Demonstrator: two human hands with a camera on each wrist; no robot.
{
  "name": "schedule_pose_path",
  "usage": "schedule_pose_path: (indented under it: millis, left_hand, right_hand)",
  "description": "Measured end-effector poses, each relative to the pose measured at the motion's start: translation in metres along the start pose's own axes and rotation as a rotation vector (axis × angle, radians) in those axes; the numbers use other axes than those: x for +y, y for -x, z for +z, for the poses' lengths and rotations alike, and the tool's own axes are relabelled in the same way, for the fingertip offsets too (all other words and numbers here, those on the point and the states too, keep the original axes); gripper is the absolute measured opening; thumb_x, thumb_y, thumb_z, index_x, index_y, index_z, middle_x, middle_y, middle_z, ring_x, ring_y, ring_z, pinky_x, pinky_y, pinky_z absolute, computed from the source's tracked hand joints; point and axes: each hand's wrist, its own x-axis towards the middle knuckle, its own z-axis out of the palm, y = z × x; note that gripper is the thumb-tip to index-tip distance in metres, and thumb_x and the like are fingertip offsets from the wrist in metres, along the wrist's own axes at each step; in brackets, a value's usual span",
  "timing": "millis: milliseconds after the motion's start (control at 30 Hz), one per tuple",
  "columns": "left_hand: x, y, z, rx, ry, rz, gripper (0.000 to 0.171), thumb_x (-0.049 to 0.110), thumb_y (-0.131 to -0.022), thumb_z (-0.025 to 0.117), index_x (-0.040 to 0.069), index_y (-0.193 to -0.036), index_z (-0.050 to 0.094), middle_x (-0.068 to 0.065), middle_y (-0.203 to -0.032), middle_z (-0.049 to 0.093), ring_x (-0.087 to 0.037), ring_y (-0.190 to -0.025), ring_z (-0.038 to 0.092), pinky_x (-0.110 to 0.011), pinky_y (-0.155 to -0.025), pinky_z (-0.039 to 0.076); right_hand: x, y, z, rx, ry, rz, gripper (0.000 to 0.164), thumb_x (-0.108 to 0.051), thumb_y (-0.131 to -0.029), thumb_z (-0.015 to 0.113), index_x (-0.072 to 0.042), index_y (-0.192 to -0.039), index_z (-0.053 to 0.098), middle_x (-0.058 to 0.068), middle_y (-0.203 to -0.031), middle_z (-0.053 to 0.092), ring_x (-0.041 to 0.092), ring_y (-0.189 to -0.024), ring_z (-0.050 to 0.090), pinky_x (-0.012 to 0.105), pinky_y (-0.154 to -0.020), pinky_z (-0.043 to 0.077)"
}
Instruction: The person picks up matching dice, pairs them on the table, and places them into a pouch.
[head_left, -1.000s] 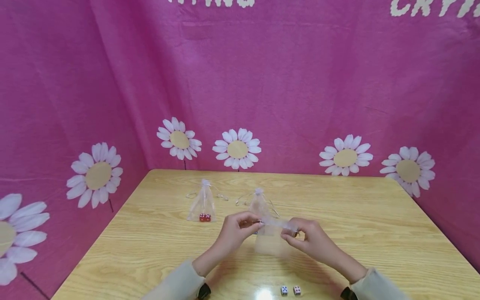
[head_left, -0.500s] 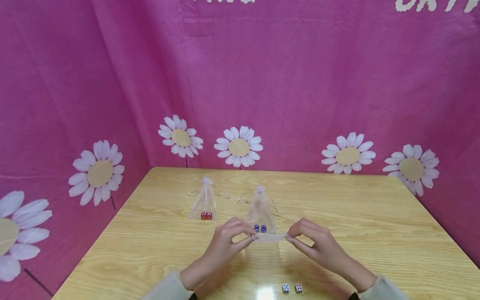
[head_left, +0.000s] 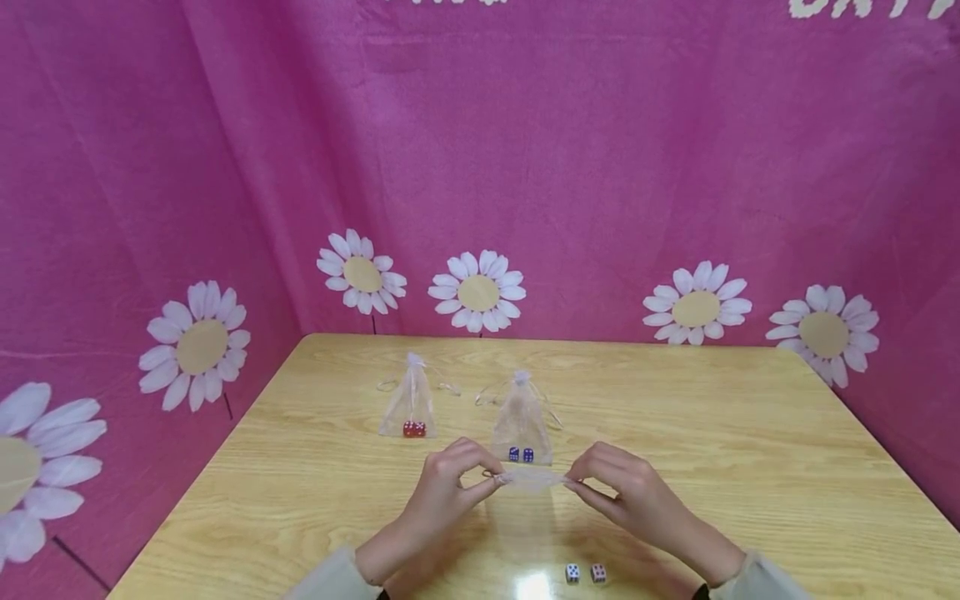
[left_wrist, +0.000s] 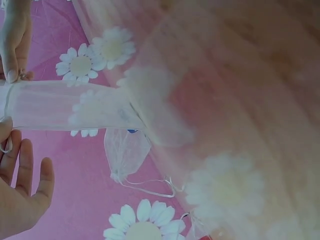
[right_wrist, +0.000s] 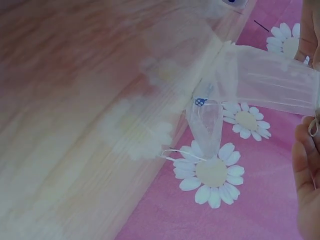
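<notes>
Between both hands a small sheer white drawstring pouch (head_left: 528, 478) hangs upright, its mouth drawn out flat. My left hand (head_left: 446, 492) pinches the pouch's left top corner between thumb and fingers, with a cord loop at the fingertips. At the opposite top corner, my right hand (head_left: 633, 493) pinches the fabric the same way. Both wrist views show the see-through pouch (left_wrist: 70, 106) stretched between the two hands. Below it, nearer the person, lie a white die with blue pips (head_left: 572, 573) and a white die with red pips (head_left: 597, 573).
Just beyond the hands lies a closed sheer pouch (head_left: 521, 417) with two blue dice (head_left: 528, 455). Farther left is another such pouch (head_left: 408, 404) holding red dice (head_left: 414, 429). The wooden table (head_left: 712, 400) meets a pink daisy-printed cloth (head_left: 570, 167) behind and at the sides.
Both hands have moved nearer the person and slightly apart, pulling the pouch's mouth straight. The blue dice, largely covered earlier, show now. Over the last half second the hands have shifted only slightly.
</notes>
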Motion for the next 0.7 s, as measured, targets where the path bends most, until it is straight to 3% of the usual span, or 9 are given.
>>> schedule_pose_path:
  millis: [133, 400, 600, 700]
  left_hand:
    - [0.0018, 0.0001, 0.0011, -0.025, 0.011, -0.002, 0.012, 0.007, -0.074, 0.081, 0.010, -0.077, 0.070, 0.000, -0.076, 0.072, -0.010, -0.075, 0.065, -0.017, -0.074, 0.055]
    - [0.0034, 0.0018, 0.0009, -0.065, 0.059, -0.076, 0.012, -0.001, -0.077, 0.077, 0.006, -0.081, 0.068, -0.004, -0.083, 0.074, -0.014, -0.076, 0.069, -0.020, -0.075, 0.058]
    - [0.0027, 0.0006, 0.0017, -0.046, 0.071, -0.065, 0.017, -0.005, -0.075, 0.078, 0.006, -0.076, 0.065, -0.007, -0.078, 0.072, -0.014, -0.071, 0.068, -0.019, -0.068, 0.057]
    - [0.0037, 0.0012, 0.0017, -0.044, 0.080, -0.083, 0.018, -0.005, -0.075, 0.078, 0.007, -0.074, 0.065, -0.007, -0.077, 0.072, -0.013, -0.070, 0.067, -0.018, -0.067, 0.057]
  right_hand:
    - [-0.0010, -0.0003, 0.0022, -0.023, 0.020, 0.014, 0.017, -0.022, -0.098, 0.059, -0.014, -0.087, 0.069, -0.010, -0.084, 0.067, 0.002, -0.077, 0.061, 0.010, -0.071, 0.051]
    - [-0.0027, -0.0017, 0.0013, -0.008, 0.060, 0.026, 0.019, -0.023, -0.099, 0.058, -0.015, -0.085, 0.069, -0.010, -0.082, 0.067, 0.002, -0.076, 0.061, 0.010, -0.071, 0.052]
    - [-0.0025, -0.0019, 0.0038, -0.018, 0.038, 0.021, 0.016, -0.021, -0.098, 0.060, -0.014, -0.087, 0.069, -0.008, -0.082, 0.067, 0.005, -0.075, 0.062, 0.012, -0.072, 0.052]
    - [-0.0048, 0.0004, 0.0036, -0.038, 0.002, 0.081, 0.009, -0.017, -0.095, 0.064, -0.014, -0.089, 0.069, -0.007, -0.084, 0.068, 0.005, -0.077, 0.063, 0.012, -0.074, 0.052]
